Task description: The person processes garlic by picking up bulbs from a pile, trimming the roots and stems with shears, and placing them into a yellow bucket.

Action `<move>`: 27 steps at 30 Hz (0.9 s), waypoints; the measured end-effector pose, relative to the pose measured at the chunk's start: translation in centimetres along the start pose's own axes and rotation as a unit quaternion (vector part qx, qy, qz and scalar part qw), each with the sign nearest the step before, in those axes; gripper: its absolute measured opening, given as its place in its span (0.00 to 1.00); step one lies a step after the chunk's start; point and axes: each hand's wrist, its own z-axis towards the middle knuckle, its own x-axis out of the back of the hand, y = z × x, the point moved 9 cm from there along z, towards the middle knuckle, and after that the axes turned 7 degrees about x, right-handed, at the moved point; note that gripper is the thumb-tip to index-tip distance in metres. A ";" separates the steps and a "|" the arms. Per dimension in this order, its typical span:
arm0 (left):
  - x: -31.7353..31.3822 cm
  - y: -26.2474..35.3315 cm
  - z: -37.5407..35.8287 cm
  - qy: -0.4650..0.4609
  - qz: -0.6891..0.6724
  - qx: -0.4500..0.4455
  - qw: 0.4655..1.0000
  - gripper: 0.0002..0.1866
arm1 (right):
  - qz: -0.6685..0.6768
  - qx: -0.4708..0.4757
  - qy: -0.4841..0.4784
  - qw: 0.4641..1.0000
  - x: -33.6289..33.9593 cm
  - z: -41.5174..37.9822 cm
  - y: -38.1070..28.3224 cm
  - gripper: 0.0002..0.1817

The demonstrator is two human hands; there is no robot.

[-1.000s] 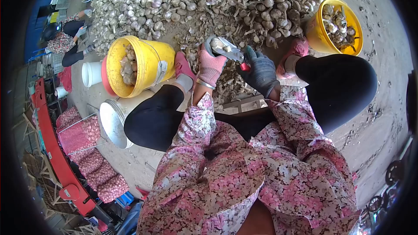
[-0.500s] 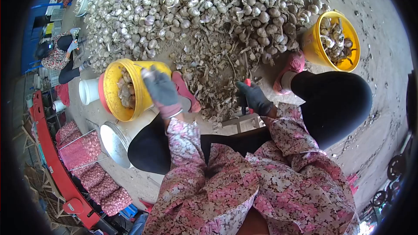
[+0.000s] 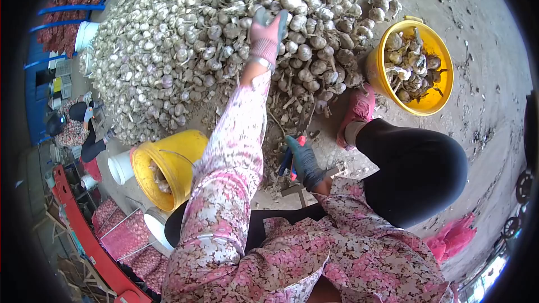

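Reaching my left hand to 12 o'clock, fingers spread loose on the garlic heap. Right hand clenched round red-handled shears, low between my knees. Yellow buckets at 2 and 8 o'clock hold trimmed garlic.

text: none legible | labels: none | distant clutter at left possibly printed, too blurred to read

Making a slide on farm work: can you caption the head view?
Left hand reaches onto the garlic pile; right hand holds shears between two yellow buckets.
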 end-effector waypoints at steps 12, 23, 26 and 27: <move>-0.5 -4.4 4.2 -0.015 -0.035 0.068 0.997 0.11 | -0.044 0.064 -0.066 0.995 0.6 1.4 -1.1 0.16; 11.5 -6.0 -21.9 -0.272 -0.643 0.144 0.701 0.14 | -0.469 0.262 -0.131 0.834 -1.1 -1.6 -1.9 0.34; 12.8 -8.5 -25.6 -0.261 -0.630 0.189 0.706 0.15 | -0.438 0.207 -0.172 0.858 -1.3 -2.4 -0.1 0.27; 12.7 -9.2 -26.8 -0.268 -0.602 0.221 0.719 0.15 | -0.407 0.168 -0.194 0.877 -1.4 -2.5 0.7 0.24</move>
